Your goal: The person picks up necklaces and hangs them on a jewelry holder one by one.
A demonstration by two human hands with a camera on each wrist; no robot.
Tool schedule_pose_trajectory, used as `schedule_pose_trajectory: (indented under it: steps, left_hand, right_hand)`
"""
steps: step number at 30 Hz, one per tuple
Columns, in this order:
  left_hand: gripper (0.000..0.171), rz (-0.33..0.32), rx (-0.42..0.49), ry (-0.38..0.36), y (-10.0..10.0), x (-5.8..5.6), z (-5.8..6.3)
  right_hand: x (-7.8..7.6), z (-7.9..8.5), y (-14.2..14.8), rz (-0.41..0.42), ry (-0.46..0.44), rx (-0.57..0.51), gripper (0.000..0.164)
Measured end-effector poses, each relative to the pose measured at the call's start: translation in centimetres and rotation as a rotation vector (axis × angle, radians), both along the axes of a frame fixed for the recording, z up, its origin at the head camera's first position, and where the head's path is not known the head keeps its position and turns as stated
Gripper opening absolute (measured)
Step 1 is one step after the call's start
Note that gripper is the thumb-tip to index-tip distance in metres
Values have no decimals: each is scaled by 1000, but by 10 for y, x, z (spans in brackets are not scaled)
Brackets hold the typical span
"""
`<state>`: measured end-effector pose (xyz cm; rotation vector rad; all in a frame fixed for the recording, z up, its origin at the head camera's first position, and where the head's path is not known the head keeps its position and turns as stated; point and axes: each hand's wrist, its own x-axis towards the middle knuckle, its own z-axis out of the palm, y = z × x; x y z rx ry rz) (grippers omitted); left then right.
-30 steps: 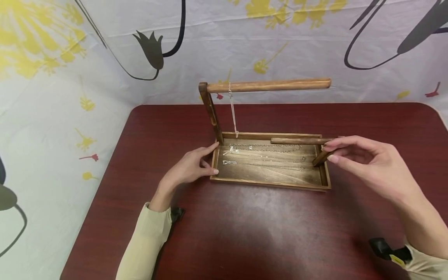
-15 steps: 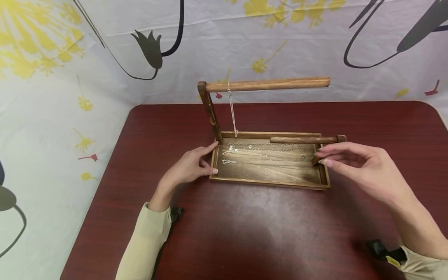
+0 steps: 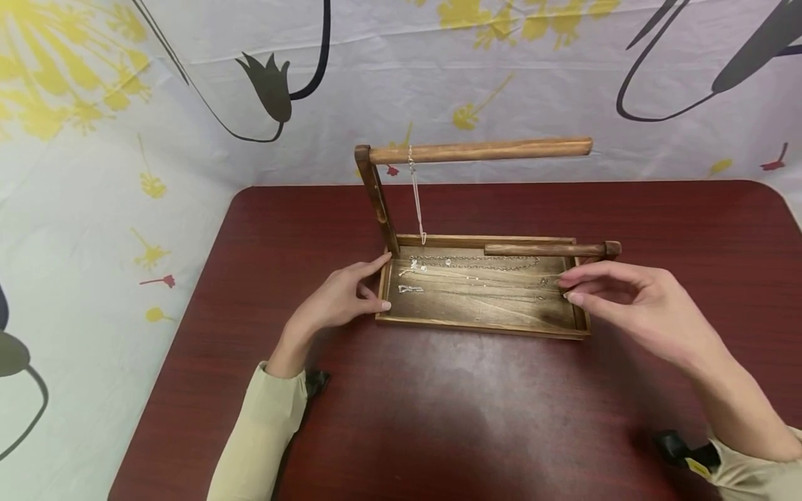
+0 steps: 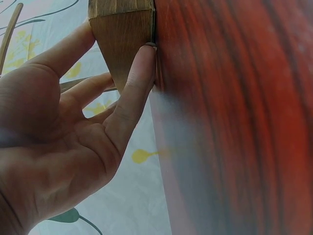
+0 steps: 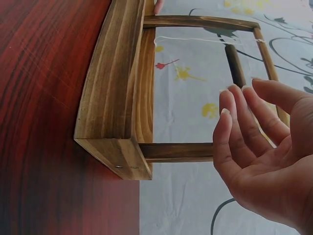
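Observation:
A brown wooden necklace stand (image 3: 482, 329) has a shallow tray base, two posts and two horizontal bars. My left hand (image 3: 335, 298) holds its left end, thumb and fingers against the end wall (image 4: 120, 39). My right hand (image 3: 645, 309) hovers at the right end, fingers loosely bent over the chain ends, and hides most of the right post (image 5: 176, 152). Nothing shows between those fingers in the right wrist view. Several thin necklaces (image 3: 476, 280) lie lengthwise in the tray, pendants (image 3: 410, 289) at the left. One silver necklace (image 3: 418, 202) hangs from the taller bar (image 3: 482, 151).
The lower bar (image 3: 532, 250) juts leftward over the tray's back right. Under the stand is a dark red wood-grain table (image 3: 476, 417). A white cloth (image 3: 501, 83) with printed flowers stands behind and at the left.
My right hand has moved left and slightly down, from the right post to the tray's right end, baring the lower bar's post joint. My left hand has kept its place.

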<state>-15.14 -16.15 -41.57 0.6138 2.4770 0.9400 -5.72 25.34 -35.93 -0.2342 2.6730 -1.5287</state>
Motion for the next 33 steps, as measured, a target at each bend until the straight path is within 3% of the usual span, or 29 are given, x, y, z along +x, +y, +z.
schedule_pose_trajectory:
  steps: [18, 33]
  left_hand:
    - [85, 8, 3, -6, 0, -1, -2]
    - [85, 7, 15, -8, 0, -2, -2]
  right_hand:
    - [-3, -16, -4, -26, -70, 78, 25]
    - [-4, -30, -7, -1, -1, 157, 20]
